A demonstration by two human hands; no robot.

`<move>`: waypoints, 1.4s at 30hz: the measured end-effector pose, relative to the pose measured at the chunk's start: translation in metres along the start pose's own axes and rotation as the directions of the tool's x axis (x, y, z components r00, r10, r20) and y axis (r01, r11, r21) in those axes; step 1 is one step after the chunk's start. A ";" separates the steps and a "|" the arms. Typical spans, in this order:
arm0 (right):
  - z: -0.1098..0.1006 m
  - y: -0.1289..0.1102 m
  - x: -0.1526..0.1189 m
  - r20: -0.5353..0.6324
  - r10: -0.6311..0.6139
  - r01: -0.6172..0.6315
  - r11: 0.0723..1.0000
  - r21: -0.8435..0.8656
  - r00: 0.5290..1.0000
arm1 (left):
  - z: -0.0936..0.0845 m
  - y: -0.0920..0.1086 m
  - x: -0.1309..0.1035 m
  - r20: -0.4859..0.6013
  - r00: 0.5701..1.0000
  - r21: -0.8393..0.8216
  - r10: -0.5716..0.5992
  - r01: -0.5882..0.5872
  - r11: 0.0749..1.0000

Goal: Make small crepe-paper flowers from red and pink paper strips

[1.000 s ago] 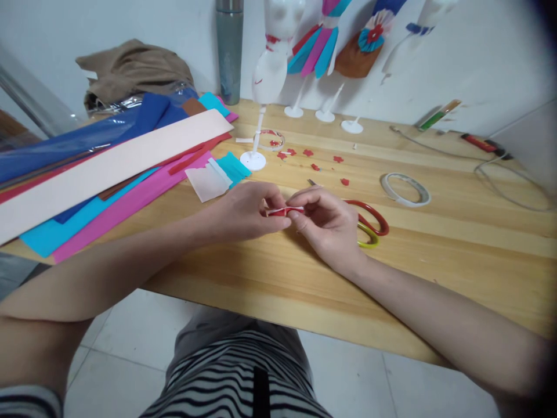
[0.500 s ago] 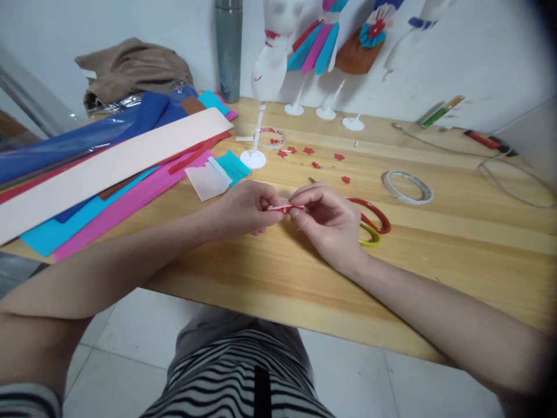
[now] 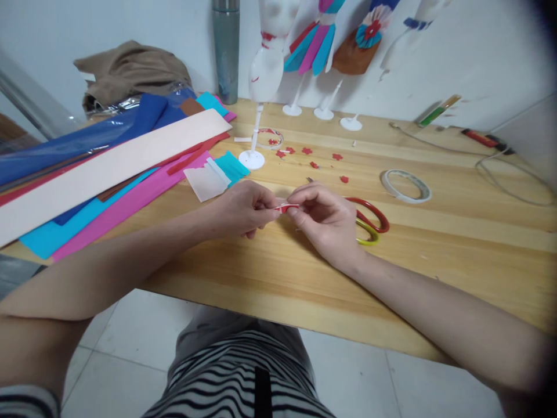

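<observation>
Between my two hands, just above the wooden table (image 3: 243,290), is a small red and white strip (image 3: 287,208). My left hand (image 3: 250,210) pinches its left end between thumb and fingers. The right end is pinched by my right hand (image 3: 328,223), which partly covers a pair of scissors; their red and yellow handles (image 3: 378,216) stick out to its right. Behind the hands lie several small red flower-shaped pieces (image 3: 307,151). A white dress form (image 3: 265,69) with red bits at its waist stands behind them on a round base.
Coloured paper strips (image 3: 130,157) and brown cloth (image 3: 134,69) fill the left. Pale and turquoise scraps (image 3: 204,180) lie by my left hand. A tape roll (image 3: 407,187), a cable and a red-black tool (image 3: 485,139) are at the right. A bottle (image 3: 226,52) and dressed forms (image 3: 319,40) stand behind.
My left hand has shifted slightly along the strip, so less of the strip's left part shows. The view has moved a little; both hands still pinch the strip.
</observation>
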State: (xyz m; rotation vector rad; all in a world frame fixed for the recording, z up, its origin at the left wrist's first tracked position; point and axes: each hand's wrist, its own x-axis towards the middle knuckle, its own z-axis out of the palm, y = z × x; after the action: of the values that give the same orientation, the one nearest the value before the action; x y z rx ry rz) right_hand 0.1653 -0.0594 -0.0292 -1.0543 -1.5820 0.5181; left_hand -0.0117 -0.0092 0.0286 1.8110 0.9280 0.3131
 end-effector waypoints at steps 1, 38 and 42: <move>0.000 0.000 0.000 -0.006 -0.014 0.013 1.000 -0.023 1.000 | 0.000 0.000 0.000 -0.008 1.000 0.009 0.003 -0.002 1.000; -0.005 -0.005 -0.001 0.216 -0.299 0.363 0.850 -0.383 0.929 | 0.001 0.003 -0.002 0.034 0.992 0.008 -0.118 0.118 0.993; -0.004 -0.004 0.001 0.205 -0.324 0.380 0.838 -0.392 0.924 | 0.000 0.002 0.000 0.062 0.988 -0.149 -0.140 0.148 0.978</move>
State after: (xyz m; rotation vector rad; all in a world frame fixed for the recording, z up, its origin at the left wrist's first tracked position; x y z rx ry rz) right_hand 0.1676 -0.0620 -0.0242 -1.0215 -2.0120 -0.0210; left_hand -0.0107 -0.0097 0.0306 1.5948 0.9675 0.2394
